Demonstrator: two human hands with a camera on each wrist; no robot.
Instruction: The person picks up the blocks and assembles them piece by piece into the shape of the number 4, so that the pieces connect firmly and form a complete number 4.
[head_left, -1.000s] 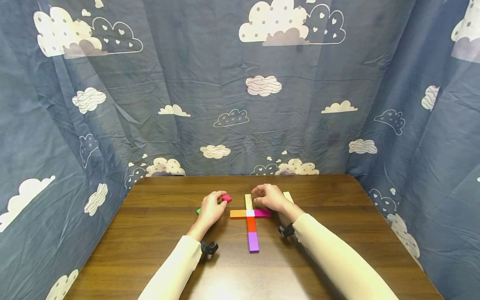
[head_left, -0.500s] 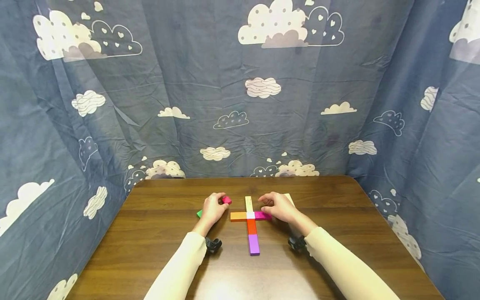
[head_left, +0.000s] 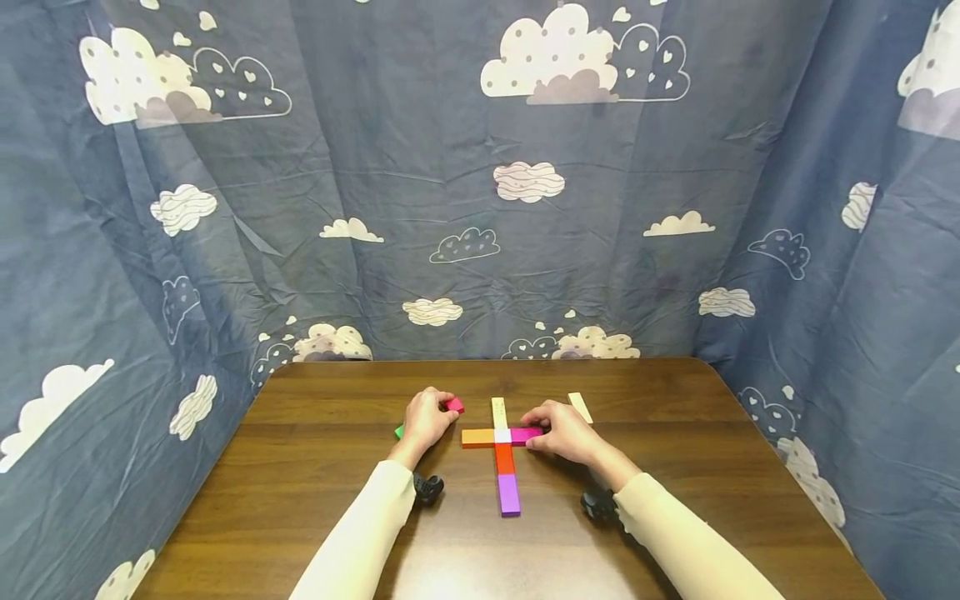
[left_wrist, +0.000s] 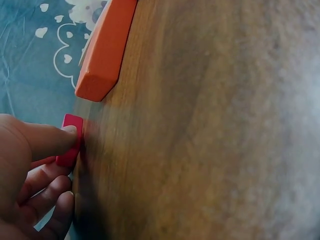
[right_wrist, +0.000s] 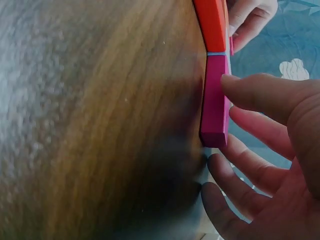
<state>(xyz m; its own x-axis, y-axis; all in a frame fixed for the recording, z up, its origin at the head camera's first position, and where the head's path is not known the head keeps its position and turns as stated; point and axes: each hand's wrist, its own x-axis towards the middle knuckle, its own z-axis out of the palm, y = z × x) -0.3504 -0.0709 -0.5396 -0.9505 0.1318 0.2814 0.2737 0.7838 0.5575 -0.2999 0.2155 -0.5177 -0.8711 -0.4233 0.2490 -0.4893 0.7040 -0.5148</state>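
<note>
My left hand [head_left: 426, 419] pinches a small pinkish-red block [left_wrist: 73, 142] between thumb and index finger, low over the table, left of a cross laid out from flat coloured blocks. Just beyond the left fingers an orange block [left_wrist: 102, 52] shows, the cross's left arm. The right hand [head_left: 566, 432] is at the magenta block [right_wrist: 215, 102], the cross's right arm, with the thumb on its near top edge and the index finger on its far side. Between the arms lies a white block [head_left: 502, 436]; a red block [head_left: 504, 458] and a purple block [head_left: 508, 496] run towards me.
A cream block [head_left: 498, 412] forms the cross's far arm. Another cream block [head_left: 580, 407] lies apart, beyond the right hand. Partly behind the left hand lies a green block [head_left: 399, 432]. The brown wooden table [head_left: 315, 517] ends before a blue cloud-patterned curtain [head_left: 442, 192].
My right hand has come down and nearer, from beside the far cream block to the magenta block. The left hand stays by the pinkish-red block, and the loose cream block is now uncovered.
</note>
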